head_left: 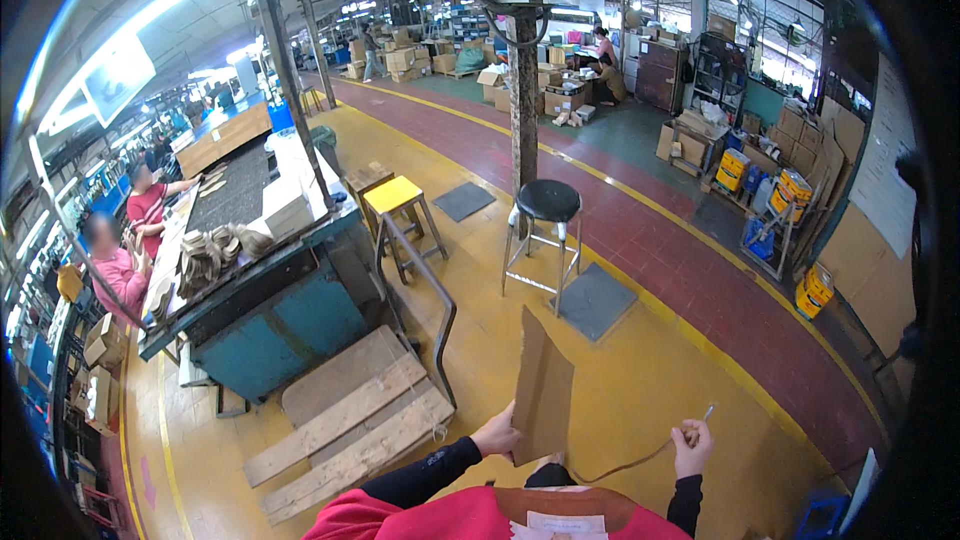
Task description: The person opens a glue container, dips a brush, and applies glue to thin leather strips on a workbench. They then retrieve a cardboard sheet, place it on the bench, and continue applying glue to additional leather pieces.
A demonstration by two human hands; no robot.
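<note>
My left hand [497, 431] grips the lower left edge of a flat brown cardboard piece [545, 390], which stands upright in front of me with a ragged top edge. To the right, my right hand [691, 446] is closed around a slim pen-like object [710, 411] whose pale, shiny end points up. A thin brown strip [630, 463] curves from the right hand towards the area below the cardboard. How the strip and the slim object relate inside the fingers is hidden. My right hand is apart from the cardboard.
A black-topped stool [548, 200] stands ahead beside a post [524, 100] and a grey mat [598, 300]. At left are a wooden pallet [370, 440], a bent metal rail [440, 325], a yellow stool [393, 194] and a conveyor workbench [280, 340] with two people behind it.
</note>
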